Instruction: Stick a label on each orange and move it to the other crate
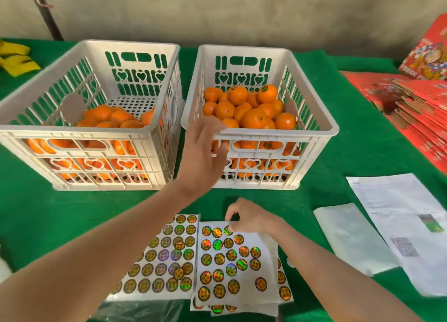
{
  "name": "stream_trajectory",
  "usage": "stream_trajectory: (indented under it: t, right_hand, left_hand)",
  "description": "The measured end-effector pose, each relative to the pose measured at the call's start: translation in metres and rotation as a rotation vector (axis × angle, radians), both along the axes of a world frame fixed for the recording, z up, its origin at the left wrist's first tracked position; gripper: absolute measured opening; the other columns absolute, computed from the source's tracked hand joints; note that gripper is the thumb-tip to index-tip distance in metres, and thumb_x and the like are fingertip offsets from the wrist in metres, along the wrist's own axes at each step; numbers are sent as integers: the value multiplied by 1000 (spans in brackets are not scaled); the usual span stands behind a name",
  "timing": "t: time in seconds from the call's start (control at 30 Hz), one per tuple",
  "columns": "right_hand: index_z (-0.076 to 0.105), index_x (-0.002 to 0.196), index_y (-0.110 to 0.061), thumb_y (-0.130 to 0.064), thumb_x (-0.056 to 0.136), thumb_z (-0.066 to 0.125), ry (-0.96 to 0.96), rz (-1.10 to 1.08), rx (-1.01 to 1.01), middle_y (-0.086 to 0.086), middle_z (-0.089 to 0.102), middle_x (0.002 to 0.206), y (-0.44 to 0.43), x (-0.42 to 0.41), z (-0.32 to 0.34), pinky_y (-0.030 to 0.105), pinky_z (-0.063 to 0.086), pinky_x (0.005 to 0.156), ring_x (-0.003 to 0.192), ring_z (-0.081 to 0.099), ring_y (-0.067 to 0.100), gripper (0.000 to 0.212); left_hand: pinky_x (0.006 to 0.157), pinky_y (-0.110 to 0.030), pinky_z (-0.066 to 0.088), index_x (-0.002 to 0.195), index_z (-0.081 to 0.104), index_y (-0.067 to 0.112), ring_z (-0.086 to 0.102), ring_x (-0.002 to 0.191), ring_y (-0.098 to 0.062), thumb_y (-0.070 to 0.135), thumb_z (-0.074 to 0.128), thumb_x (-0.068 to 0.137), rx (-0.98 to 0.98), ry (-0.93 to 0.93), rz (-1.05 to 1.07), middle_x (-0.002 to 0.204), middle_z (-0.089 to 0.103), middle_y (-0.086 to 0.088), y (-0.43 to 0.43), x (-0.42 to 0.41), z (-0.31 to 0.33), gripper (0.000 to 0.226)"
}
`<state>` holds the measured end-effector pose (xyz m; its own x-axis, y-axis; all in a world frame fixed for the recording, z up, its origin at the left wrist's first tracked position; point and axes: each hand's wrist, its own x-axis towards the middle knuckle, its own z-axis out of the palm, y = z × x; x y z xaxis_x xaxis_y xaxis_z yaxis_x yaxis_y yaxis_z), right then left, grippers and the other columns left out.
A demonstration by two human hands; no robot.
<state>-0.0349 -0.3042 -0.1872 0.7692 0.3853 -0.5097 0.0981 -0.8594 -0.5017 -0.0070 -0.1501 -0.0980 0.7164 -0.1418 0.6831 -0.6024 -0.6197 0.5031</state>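
Two white plastic crates stand side by side on the green cloth. The left crate (159,84) holds plain oranges (113,118) in its near part. The right crate (314,118) is piled with oranges (254,118), some bearing round labels. My left hand (205,150) hovers with relaxed, spread fingers over the near left corner of the right crate, holding nothing. Sheets of round holographic labels (232,256) lie in front of me. My right hand (244,216) pinches a label at the top edge of the right sheet.
White papers (396,215) and a clear plastic sleeve (348,234) lie at the right. Red flattened cartons (411,99) are stacked at the far right. Yellow cloth (14,60) sits at the far left. A grey wall runs behind the table.
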Motion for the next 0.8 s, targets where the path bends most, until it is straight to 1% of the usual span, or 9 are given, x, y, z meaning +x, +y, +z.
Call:
stream_trajectory:
  t: [0.07, 0.13, 0.23, 0.27, 0.33, 0.43, 0.53, 0.7, 0.8]
  right_hand:
    - [64, 110, -10, -13, 89, 60, -6, 11, 5, -3, 53, 108, 0, 1, 2, 18, 31, 84, 106, 48, 11, 22]
    - [66, 106, -8, -11, 89, 60, -56, 24, 25, 1, 60, 110, 0, 4, 7, 17, 34, 79, 100, 53, 12, 18]
    - [66, 98, -8, -6, 87, 59, -137, -13, 117, -8, 59, 90, 1, 9, 23, 17, 36, 73, 87, 52, 10, 13]
    - [65, 95, -9, -4, 87, 59, -150, -27, 165, -12, 56, 84, 1, 10, 28, 17, 37, 70, 84, 52, 10, 11]
    - [60, 87, -16, -4, 87, 59, -177, -54, 244, -10, 54, 83, -1, 8, 36, 13, 40, 67, 84, 53, 13, 12]
    - [60, 88, -19, -6, 85, 64, -415, -138, 273, 2, 58, 103, -7, -3, 34, 25, 39, 90, 102, 51, 16, 13]
    - [71, 85, -11, -5, 79, 69, -714, -232, 227, 7, 58, 100, -11, -17, 25, 36, 35, 93, 102, 49, 23, 9]
    - [73, 100, -15, -24, 85, 66, -654, -266, 132, 5, 59, 96, -7, -29, 8, 27, 35, 85, 98, 51, 22, 20]
    - [71, 93, -12, -24, 85, 65, -658, -306, 150, 2, 58, 92, -5, -33, 4, 24, 36, 79, 93, 51, 17, 15]
  left_hand:
    - [99, -25, 36, 110, 60, 4, 49, 110, -20, 4, 59, 86, 51, 182, -14, 113, 59, -10, 6, -24, -25, 24]
    - [100, -24, 37, 117, 60, 12, 52, 111, -15, 11, 64, 87, 118, 615, -34, 116, 60, -1, 10, -35, -42, 30]
    - [69, -18, 44, 86, 59, 18, 50, 73, -14, 19, 66, 84, 270, 1114, -131, 77, 55, 0, 10, -31, -55, 7]
    - [52, -15, 35, 71, 53, 16, 40, 58, -13, 19, 65, 83, 280, 1174, -145, 61, 43, 1, 8, -30, -54, 17]
    - [41, -16, 21, 66, 51, 11, 24, 45, -10, 19, 66, 84, 181, 1269, -115, 53, 28, 1, 6, -28, -57, 24]
    - [56, -21, 33, 76, 59, 6, 41, 55, -13, 18, 69, 83, -35, 1355, -58, 61, 46, -1, 8, -30, -62, 18]
    - [90, -43, 51, 100, 71, 5, 65, 94, -35, 8, 71, 81, -355, 1422, -49, 96, 71, -17, 10, -31, -66, 19]
    - [65, -30, 55, 100, 71, 4, 70, 77, -27, -3, 63, 84, -495, 1452, -130, 90, 73, -17, 6, -29, -74, 19]
    - [61, -28, 55, 87, 73, 7, 71, 69, -26, -2, 61, 85, -547, 1476, -99, 83, 74, -16, 2, -27, -75, 15]
